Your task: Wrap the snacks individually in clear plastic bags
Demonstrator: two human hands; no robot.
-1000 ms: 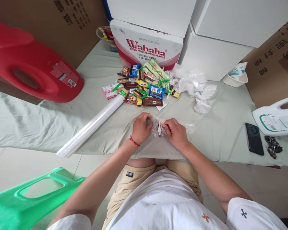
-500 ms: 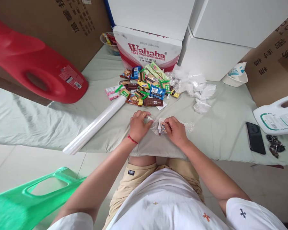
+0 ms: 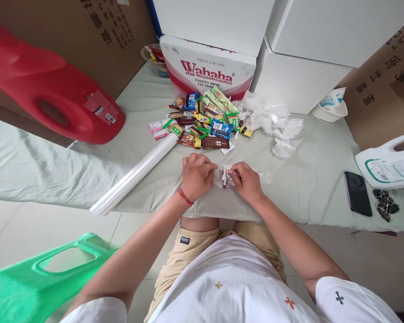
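Observation:
A crinkled piece of clear plastic (image 3: 218, 180) lies flat near the front edge of the cloth-covered table, with a small printed snack packet (image 3: 226, 177) in or under it. My left hand (image 3: 198, 177), a red cord at its wrist, pinches the plastic's left end between thumb and finger. From the other side, my right hand (image 3: 247, 181) has closed its fingertips on the packet and the plastic around it, hiding part of both. Beyond the hands is a pile of wrapped snacks (image 3: 205, 121) in many colours.
A long roll of clear plastic (image 3: 134, 175) lies left of my hands. Crumpled clear plastic (image 3: 267, 116) is heaped right of the snacks. A red jug (image 3: 97, 112) stands left; a black phone (image 3: 357, 194), keys (image 3: 386, 204) and a white bottle (image 3: 390, 166) are right. A Wahaba-style carton (image 3: 205, 67) stands behind.
My left hand has curled its fingers in more and drawn its thumb and fingertip together at the plastic's left end. My right hand has hardly moved.

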